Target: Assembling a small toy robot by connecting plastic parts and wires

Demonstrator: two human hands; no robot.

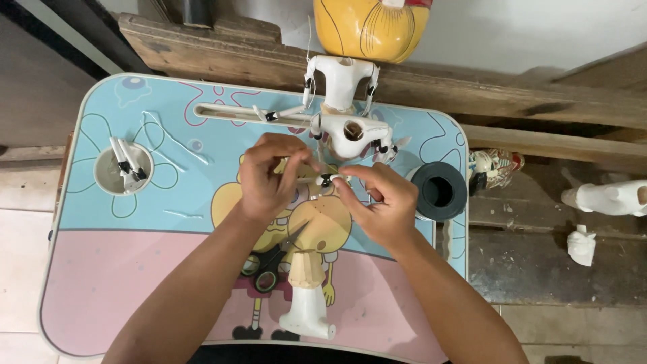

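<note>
Both hands, left and right, pinched a thin white rod at bench centre, just below the white figurine at twelve o'clock; it looked light, stiff, brittle, best gripped near its black joint.

A small white peg with a black band lies level, pinched between the fingertips of both hands. A white puppet torso with dangling limbs sits just beyond them.

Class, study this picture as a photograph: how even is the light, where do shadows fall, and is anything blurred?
Head view: soft, even light on the cartoon-printed table; faint shadows under the left hand and right hand; the small white piece between them looks slightly soft; the floor at right is dimmer.
</note>
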